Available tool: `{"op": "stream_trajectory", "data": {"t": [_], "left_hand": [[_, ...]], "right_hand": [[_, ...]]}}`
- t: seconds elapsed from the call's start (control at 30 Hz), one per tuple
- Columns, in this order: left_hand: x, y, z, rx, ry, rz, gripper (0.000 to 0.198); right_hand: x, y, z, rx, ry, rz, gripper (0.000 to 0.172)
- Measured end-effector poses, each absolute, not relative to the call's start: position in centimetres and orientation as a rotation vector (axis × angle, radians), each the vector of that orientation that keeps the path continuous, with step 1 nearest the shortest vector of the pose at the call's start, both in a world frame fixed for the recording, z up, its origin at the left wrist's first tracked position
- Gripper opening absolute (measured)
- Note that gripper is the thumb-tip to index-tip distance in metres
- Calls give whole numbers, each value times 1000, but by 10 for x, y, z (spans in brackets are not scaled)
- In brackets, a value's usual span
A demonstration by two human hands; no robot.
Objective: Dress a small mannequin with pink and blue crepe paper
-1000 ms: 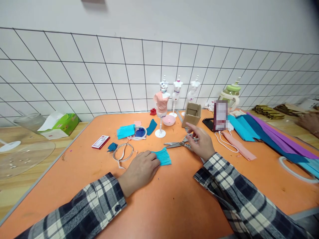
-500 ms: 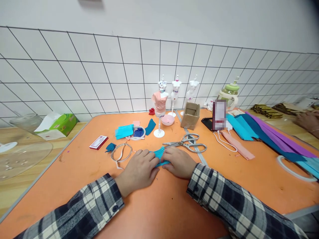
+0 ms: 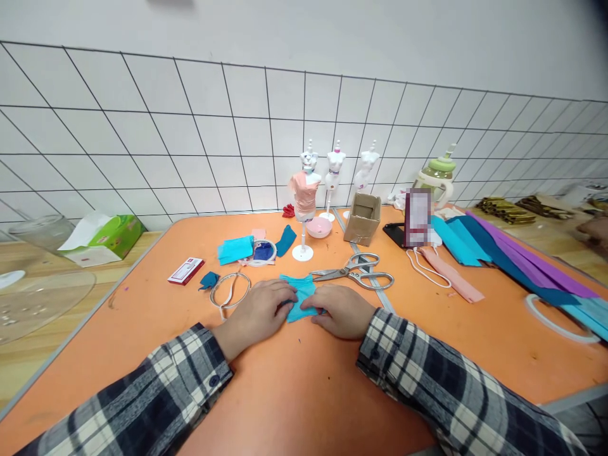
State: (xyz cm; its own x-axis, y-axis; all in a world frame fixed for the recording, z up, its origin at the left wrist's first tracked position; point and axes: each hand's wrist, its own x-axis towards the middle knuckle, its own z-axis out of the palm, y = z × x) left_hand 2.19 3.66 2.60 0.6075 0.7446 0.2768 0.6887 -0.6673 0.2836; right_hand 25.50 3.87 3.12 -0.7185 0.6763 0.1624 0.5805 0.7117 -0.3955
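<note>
A small piece of light blue crepe paper lies on the orange table, partly folded. My left hand grips its left edge with curled fingers. My right hand pinches its right edge. Both sleeves are dark plaid. Steel scissors lie just beyond my right hand, untouched.
Three small mannequins stand at the back, one dressed in pink paper. Nearby are a cardboard box, a pink bowl, an embroidery hoop, blue paper scraps and a red packet. Long crepe strips lie right. Another person's hand is at far right.
My right hand left the scissors, which now lie on the table, and came to the blue paper. Both hands now hold the paper and have spread it out a little.
</note>
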Motion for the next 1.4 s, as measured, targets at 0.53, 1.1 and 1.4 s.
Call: {"op": "stream_trajectory", "data": {"t": [0.53, 1.1, 1.4], "left_hand": [[33, 19, 38, 2851, 1092, 326, 20], [40, 13, 39, 2970, 1077, 341, 21], [38, 15, 33, 2710, 1286, 303, 18]], "right_hand": [[258, 41, 31, -1032, -2633, 365, 8], [252, 36, 35, -1111, -2620, 447, 8], [249, 35, 32, -1298, -2563, 485, 9]]}}
